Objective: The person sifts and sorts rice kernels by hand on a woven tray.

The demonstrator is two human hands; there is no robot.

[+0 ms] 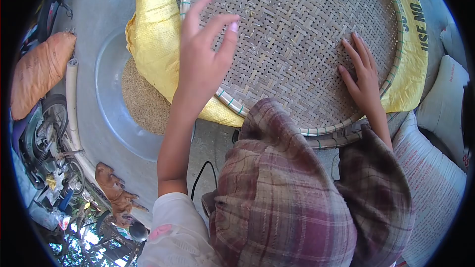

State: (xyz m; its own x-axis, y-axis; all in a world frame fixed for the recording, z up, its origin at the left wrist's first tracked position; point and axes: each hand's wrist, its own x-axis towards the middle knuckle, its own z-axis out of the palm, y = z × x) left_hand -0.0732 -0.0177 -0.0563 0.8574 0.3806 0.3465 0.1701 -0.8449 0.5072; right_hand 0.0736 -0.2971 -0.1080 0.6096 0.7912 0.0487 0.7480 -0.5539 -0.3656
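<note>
A round woven bamboo winnowing tray with a green-stitched rim lies tilted before me, a few pale grains or husks scattered over its weave. My left hand is raised over the tray's left side, thumb and index fingertips pressed together and another finger stretched out. Whatever may be in that pinch is too small to make out. On the right part of the weave rests my right hand, fingers spread flat and holding nothing. Plaid cloth covers my legs at the tray's near edge.
A wide metal basin with brown grain sits at left. Yellow sacking spreads under the tray. White sacks lie at right. Beyond the basin are a pale pipe, an orange sack, a brown dog and motorbikes.
</note>
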